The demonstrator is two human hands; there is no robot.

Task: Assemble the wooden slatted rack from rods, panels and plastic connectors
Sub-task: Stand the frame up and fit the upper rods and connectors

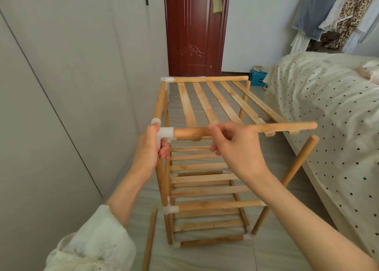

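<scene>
The wooden rack (207, 188) stands on the floor with several slatted tiers. Its top slatted panel (217, 102) lies across the frame. My left hand (149, 147) grips the white plastic corner connector (165, 133) at the near left corner, thumb on top. My right hand (235, 145) holds the near front rod (283, 127) of the top panel, fingers curled around it just right of the connector. The rod's right end is bare. A leaning upright rod (297, 168) at the near right has a free top end, apart from the panel. Another white connector (167, 80) sits at the far left corner.
A loose wooden rod (150, 238) lies on the floor at the near left. White wardrobe panels (61, 86) run close along the left. A bed with a dotted cover (332, 115) stands on the right. A red door (194, 28) and a teal box (258, 78) are behind the rack.
</scene>
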